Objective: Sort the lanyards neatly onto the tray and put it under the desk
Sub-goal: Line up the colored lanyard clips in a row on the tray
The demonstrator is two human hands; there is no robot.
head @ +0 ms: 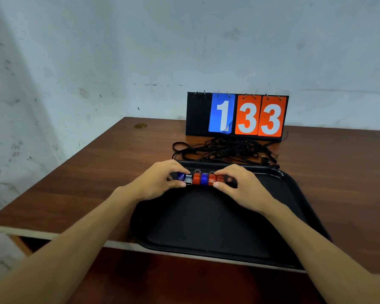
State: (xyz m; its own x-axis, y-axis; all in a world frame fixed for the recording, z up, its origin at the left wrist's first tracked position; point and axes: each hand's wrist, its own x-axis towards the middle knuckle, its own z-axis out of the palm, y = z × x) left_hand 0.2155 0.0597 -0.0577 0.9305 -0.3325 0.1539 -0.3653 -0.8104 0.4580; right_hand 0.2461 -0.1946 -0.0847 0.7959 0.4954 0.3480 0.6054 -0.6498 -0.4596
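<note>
**Row of lanyard clips (203,179) held across the tray (294,194)**

The left hand (160,181) and right hand (241,185) each pinch one end of the lanyard clips. The blue, grey and red clips run left to right on the far part of the black tray. The lanyard cords (224,150) trail over its far rim into a tangle on the tabletop (97,172), just before a scoreboard (237,116).

My hands (160,181) (239,185) bracket a row of clips (201,179) in the tray (206,227) — cords (224,150) behind it, scoreboard (237,116) farthest back.
</note>
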